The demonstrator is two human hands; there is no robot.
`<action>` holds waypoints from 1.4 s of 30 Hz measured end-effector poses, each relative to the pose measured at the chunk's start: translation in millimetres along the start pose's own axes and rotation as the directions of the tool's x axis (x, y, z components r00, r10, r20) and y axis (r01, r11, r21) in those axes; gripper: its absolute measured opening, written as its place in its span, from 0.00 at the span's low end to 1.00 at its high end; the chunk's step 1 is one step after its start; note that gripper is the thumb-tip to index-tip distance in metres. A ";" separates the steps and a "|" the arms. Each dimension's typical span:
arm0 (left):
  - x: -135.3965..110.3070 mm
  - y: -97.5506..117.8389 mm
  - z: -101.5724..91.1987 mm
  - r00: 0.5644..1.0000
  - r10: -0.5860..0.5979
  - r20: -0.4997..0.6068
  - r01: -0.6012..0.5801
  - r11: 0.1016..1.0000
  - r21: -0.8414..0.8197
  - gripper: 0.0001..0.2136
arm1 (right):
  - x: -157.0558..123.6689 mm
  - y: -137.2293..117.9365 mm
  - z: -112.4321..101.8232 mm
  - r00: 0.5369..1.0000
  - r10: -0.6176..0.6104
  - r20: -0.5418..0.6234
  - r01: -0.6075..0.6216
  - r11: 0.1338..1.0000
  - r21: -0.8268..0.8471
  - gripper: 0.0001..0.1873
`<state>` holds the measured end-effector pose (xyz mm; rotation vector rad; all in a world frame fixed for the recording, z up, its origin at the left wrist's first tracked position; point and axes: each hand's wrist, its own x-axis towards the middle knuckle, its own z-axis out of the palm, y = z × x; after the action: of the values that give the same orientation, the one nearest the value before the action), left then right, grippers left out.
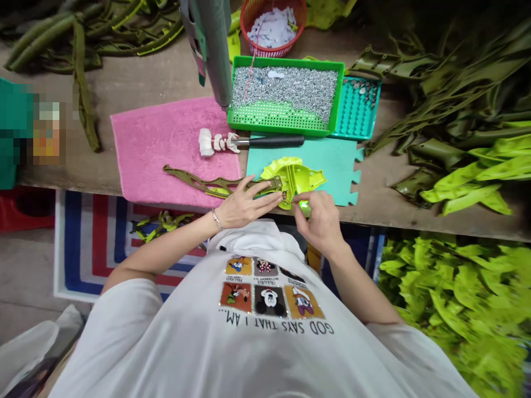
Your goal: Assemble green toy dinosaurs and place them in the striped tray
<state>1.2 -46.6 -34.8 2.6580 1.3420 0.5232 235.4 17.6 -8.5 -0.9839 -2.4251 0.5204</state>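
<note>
A long olive-green plastic piece point(194, 181) lies across a pink towel point(166, 143) and meets a bright lime-green plastic piece point(296, 174) on a teal mat point(332, 160). My left hand point(244, 204) lies with fingers stretched flat on the olive piece's right end, pressing it down. My right hand point(319, 221) is at the table's front edge with fingers pinched at the lime piece's near edge; what it pinches is too small to name. A black-handled tool point(265, 142) with cloth wrapped round its tip lies behind the pieces.
A green tray point(286, 124) full of small silver screws stands behind the mat, with a teal tray point(357, 110) beside it and a red basket point(274, 27) farther back. Piles of olive and lime parts point(468, 127) fill the right. A grey machine column point(215, 50) hangs over the towel.
</note>
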 end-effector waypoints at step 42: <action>9.1 9.7 -6.5 0.999 0.046 -0.019 -0.042 0.983 0.181 0.14 | -7.7 -2.5 1.9 0.998 0.001 -0.070 0.002 0.999 0.043 0.03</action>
<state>11.2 -45.5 -24.0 2.8404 1.4028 0.4580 237.9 10.0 -10.9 -0.9673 -2.3426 0.5262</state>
